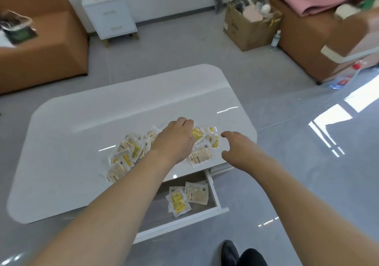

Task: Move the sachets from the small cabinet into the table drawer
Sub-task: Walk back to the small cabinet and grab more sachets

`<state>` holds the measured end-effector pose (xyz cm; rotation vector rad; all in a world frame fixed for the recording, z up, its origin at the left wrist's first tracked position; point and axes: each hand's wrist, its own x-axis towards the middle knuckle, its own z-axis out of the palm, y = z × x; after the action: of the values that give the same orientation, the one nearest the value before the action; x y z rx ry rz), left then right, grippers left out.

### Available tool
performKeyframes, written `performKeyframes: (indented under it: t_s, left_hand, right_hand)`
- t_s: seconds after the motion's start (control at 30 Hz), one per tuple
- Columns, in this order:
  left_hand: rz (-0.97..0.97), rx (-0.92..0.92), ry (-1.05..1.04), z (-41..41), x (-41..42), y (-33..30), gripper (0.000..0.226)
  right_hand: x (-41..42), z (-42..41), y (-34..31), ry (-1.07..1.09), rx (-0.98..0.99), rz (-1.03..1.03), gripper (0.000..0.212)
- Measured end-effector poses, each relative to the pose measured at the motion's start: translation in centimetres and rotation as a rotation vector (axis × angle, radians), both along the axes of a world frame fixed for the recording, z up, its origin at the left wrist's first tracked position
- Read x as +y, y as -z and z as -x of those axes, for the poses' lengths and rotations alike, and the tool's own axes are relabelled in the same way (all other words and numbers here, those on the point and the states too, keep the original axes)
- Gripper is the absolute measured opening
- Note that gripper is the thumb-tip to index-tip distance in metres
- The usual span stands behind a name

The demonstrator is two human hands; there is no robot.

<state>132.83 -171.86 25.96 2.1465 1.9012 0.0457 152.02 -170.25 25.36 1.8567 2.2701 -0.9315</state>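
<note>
Left hand (176, 140) curls onto sachet pile (131, 152) on white table (82, 122), grip unclear (fingers hidden); right hand (238, 148) hovers spread beside it. Two sachets (187, 198) lie in open drawer (213, 187).

The open drawer (213, 189) holds two sachets (187, 197) at its right, its left part bare.

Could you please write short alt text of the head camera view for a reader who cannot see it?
A person's left hand rests curled on a heap of sachets on a white table, while the right hand hovers open beside it. Below, the open table drawer holds two sachets; a small white cabinet stands beyond.
</note>
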Motion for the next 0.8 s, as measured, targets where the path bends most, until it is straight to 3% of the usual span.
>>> performKeyframes:
  t_s: [0.33,0.8]
  left_hand:
    - [-0.163,0.016,-0.053,-4.2,4.7,-18.0,0.045]
    - [-0.226,0.019,0.045,-9.3,13.1,-20.7,0.046]
  right_hand:
    - [4.2,-4.9,-16.9,-0.005,0.044,-0.124,0.063]
    - [10.5,-10.1,-19.8,0.109,0.047,-0.16,0.062]
